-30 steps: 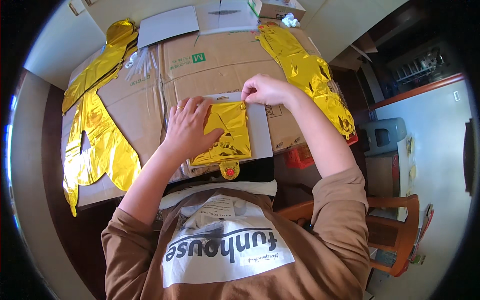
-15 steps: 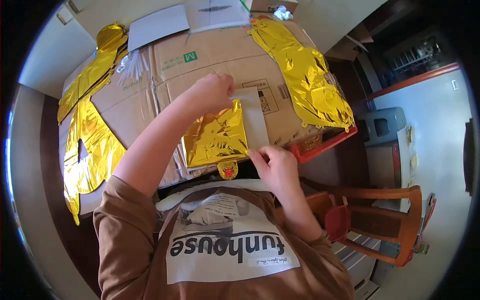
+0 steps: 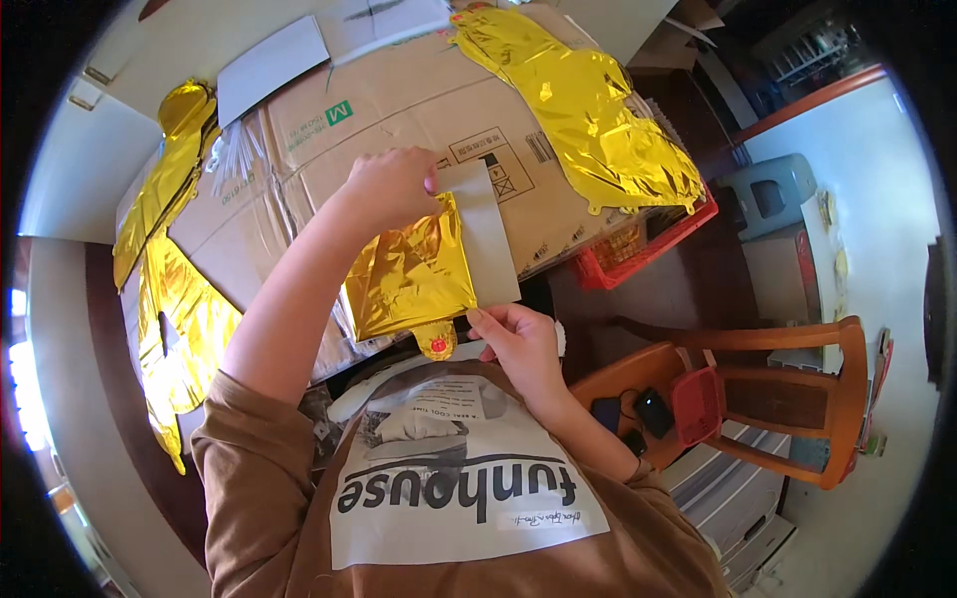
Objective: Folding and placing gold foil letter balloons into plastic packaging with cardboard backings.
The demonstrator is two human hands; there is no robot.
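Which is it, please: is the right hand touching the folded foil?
Touching: the head view shows the right hand meeting the folded foil at one corner.

White glare far left, glints on gold foil (image 3: 414, 274), dark curved rim

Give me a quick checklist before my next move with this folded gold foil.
1. Right hand at the folded gold foil's lower right corner: ok.
2. Left hand gripping its top edge: cannot tell, fingertips partly hidden.
3. Pale card beneath, showing at the right: ok.
4. Tab with a red mark tucked in: not ok, it sticks out at the near edge.
5. Right-hand foil sheet apart from the folded one: ok.
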